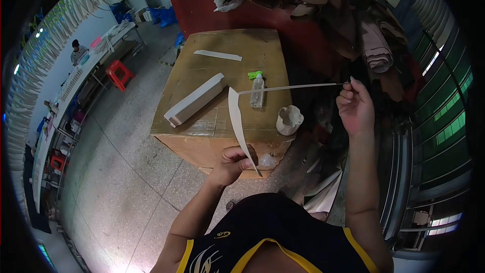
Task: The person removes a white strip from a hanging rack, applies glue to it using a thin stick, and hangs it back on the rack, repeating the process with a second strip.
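My left hand (234, 166) is closed on the lower end of a curved cream-coloured piece (236, 116), which stands up in front of the cardboard box. From the piece's upper end a thin pale strip (293, 88) stretches to the right. My right hand (356, 102) pinches the far end of that strip, beyond the box's right edge. Behind the strip, a clear bottle (257, 96) with a green part at its top stands on the box (207, 106). A white cup-like container (289, 120) is at the box's right front corner.
A long pale block (196, 100) and a flat white strip (218, 55) lie on the box. Rolled brown and pink material (376, 53) is piled at the back right. A red stool (119, 74) and a long table with a seated person are at the left.
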Motion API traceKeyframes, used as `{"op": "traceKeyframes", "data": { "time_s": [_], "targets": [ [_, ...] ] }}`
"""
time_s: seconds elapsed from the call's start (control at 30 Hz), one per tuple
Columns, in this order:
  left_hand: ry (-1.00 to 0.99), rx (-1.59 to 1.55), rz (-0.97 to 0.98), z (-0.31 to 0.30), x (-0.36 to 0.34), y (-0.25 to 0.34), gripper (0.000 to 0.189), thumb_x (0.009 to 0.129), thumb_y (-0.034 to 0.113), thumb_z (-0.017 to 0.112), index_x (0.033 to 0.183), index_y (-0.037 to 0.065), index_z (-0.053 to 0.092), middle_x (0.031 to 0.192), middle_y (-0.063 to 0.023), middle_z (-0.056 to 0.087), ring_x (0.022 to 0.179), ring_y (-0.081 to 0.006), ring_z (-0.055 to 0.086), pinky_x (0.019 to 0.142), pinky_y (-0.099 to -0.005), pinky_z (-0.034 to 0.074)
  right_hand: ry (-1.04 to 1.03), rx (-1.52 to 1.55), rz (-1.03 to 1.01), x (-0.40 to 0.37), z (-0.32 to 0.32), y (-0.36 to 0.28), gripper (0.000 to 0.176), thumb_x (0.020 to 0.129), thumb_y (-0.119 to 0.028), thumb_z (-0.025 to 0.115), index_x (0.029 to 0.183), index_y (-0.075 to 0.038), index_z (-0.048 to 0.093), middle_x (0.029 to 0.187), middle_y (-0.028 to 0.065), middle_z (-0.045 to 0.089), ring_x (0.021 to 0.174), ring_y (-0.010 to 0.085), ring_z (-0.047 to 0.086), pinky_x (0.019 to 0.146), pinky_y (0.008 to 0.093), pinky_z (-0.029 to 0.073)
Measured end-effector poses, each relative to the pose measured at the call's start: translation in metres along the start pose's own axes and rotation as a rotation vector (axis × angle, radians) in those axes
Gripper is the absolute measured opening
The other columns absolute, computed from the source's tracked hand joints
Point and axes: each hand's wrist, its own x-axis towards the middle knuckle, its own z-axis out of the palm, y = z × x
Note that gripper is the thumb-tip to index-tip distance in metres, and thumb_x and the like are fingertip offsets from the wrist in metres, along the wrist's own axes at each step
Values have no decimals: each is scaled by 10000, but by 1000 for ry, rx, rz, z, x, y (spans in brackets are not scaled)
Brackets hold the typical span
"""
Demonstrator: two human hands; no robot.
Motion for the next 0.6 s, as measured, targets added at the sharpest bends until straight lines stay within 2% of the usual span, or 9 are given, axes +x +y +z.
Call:
{"op": "traceKeyframes", "data": {
  "time_s": [0.6],
  "targets": [
    [-6,-52,1,6,-1,-3,285,858,91,685,1141,112,656,856,-54,546,799,-202,506,749,-346,429,14,-13,52,-10,-6,13,95,906,-104,601,812,-100,591,743,10,616,606,63,532,552,214,406]
  ]
}}
